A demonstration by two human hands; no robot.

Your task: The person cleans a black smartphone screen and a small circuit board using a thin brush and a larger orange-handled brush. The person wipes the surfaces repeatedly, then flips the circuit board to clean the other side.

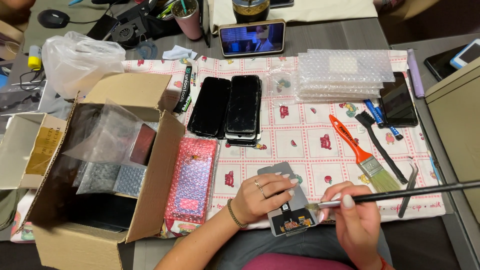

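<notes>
Open cardboard box (150,165) left, pink bubble-wrap packet (192,180) beside it, lit phone screen (251,38) top.

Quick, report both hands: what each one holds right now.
Left hand: closed on the grey phone part, pressing it to the table.
Right hand: closed on a thin black-handled brush, bristles at the part.
</notes>
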